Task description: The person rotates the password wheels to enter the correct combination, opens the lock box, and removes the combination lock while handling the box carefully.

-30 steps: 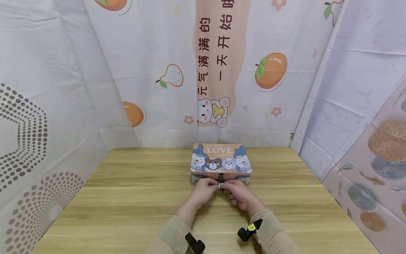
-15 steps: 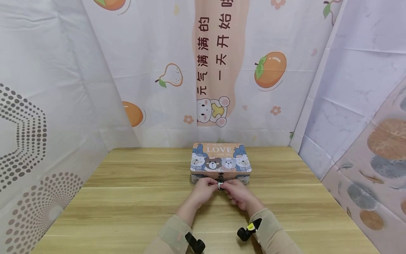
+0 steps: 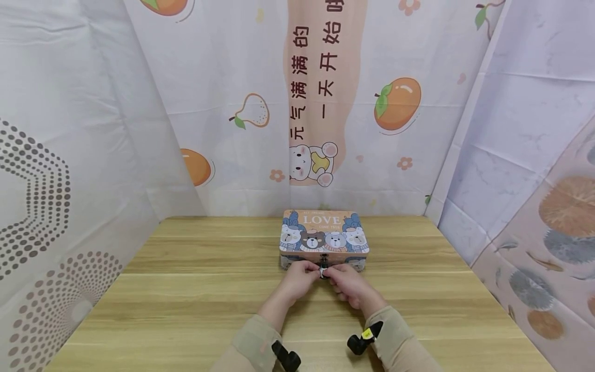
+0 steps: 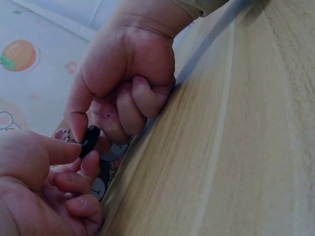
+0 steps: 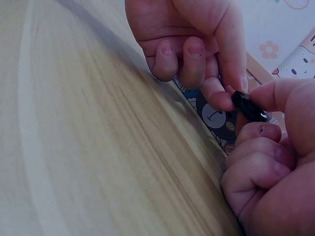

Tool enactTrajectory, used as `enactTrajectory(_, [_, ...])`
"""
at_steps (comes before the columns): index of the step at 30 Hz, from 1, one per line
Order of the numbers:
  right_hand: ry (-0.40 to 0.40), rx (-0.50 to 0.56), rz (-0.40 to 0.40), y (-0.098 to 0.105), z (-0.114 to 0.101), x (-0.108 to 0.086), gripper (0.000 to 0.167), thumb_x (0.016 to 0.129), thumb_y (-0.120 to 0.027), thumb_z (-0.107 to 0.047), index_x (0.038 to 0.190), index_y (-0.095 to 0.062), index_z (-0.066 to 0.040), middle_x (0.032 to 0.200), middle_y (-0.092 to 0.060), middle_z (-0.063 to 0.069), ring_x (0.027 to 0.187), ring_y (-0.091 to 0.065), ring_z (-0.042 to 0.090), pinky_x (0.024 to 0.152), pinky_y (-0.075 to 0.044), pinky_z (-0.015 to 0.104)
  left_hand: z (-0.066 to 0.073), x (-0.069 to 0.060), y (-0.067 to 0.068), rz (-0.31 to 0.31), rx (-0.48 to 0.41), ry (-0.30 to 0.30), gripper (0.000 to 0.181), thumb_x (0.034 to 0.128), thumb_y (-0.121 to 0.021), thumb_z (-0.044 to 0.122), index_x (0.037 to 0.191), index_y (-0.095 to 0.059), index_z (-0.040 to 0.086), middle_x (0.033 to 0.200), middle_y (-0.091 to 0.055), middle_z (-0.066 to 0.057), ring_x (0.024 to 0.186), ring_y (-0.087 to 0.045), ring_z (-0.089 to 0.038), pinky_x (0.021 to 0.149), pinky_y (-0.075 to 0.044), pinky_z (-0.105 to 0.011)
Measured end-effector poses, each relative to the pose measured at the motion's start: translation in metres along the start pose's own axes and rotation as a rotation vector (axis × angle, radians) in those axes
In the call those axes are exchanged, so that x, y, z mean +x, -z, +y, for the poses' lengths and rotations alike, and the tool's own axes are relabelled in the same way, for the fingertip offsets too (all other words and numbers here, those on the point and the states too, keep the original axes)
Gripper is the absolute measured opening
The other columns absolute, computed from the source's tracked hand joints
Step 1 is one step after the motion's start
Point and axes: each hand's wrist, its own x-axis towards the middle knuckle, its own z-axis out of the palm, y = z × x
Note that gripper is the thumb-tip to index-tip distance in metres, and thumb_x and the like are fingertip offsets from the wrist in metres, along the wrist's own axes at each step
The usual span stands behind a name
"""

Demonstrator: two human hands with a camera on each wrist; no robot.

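A tin box [image 3: 324, 232] with bears and the word LOVE on its lid stands closed near the back edge of the table. At its front latch hangs a small black padlock [image 4: 89, 141]. From the left, my left hand [image 3: 298, 281] pinches the padlock between thumb and forefinger, its other fingers curled. My right hand [image 3: 351, 285] pinches it from the other side, with the remaining fingers folded into the palm, as the right wrist view shows. Fingertips cover much of the padlock [image 5: 250, 106], so its markings and shackle are mostly hidden.
Both forearms lie over the wooden table [image 3: 200, 289]. A printed curtain [image 3: 223, 170] hangs close behind the box, with further cloths [image 3: 107, 155] at the left and right sides. Each wrist carries a black camera mount [image 3: 285, 356].
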Motion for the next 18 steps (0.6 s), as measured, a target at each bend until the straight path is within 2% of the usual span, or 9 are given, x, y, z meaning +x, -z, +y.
enactTrajectory(4, [-0.002, 0.001, -0.002, 0.0, 0.0001, 0.0002, 0.025, 0.096, -0.058, -0.021, 0.096, -0.061, 0.003, 0.059, -0.034, -0.005, 0.045, -0.025, 0.008, 0.04, -0.023, 0.021, -0.0005, 0.0005, 0.0, -0.001, -0.006, -0.005, 0.009, 0.0933, -0.066, 0.006, 0.097, -0.071, -0.001, 0.088, -0.064, -0.003, 0.08, -0.055, -0.017, 0.069, -0.045, -0.032])
enactTrajectory(10, [0.001, -0.002, -0.005, 0.0, -0.0008, 0.0, 0.025, 0.097, -0.059, -0.022, 0.092, -0.059, 0.003, 0.058, -0.034, -0.005, 0.045, -0.026, 0.008, 0.04, -0.023, 0.022, -0.0002, 0.0007, 0.0007, -0.009, -0.009, 0.001, 0.008, 0.0947, -0.066, 0.005, 0.097, -0.07, -0.001, 0.087, -0.064, -0.004, 0.076, -0.054, -0.017, 0.066, -0.044, -0.032])
enactTrajectory(18, [0.0, -0.004, -0.01, 0.0006, -0.0017, -0.0013, 0.022, 0.096, -0.058, -0.022, 0.095, -0.061, 0.0, 0.06, -0.035, -0.004, 0.045, -0.026, 0.008, 0.04, -0.023, 0.022, 0.0004, 0.0, 0.0011, -0.006, -0.005, 0.002, 0.009, 0.0941, -0.066, 0.007, 0.096, -0.07, 0.0, 0.087, -0.063, -0.003, 0.075, -0.054, -0.017, 0.065, -0.044, -0.032])
